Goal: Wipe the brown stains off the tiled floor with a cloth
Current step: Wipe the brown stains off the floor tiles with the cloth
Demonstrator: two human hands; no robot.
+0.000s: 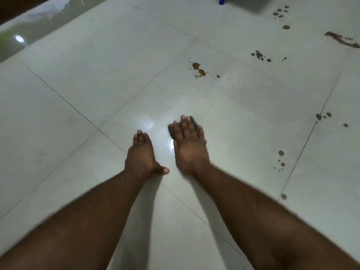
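Observation:
My right hand [190, 145] presses flat on a dark cloth [171, 129], of which only a small edge shows past the fingers. My left hand [142, 154] lies flat on the pale tiled floor [97, 84] just to its left, fingers together, holding nothing. Brown stains lie ahead and to the right: an orange-brown blot pair [198, 69], a cluster of dark spots [260, 55], a long dark smear [341, 39], small drops [280, 12], spots by a grout line [323, 115] and drops lower right [281, 158]. The tile around my hands looks wet and glossy.
A blue object [222, 0] and a grey shape [251, 2] stand at the top edge. A dark threshold [23, 8] runs along the top left with a light reflection [19, 38] in the floor beside it. Dark grout lines cross the floor diagonally.

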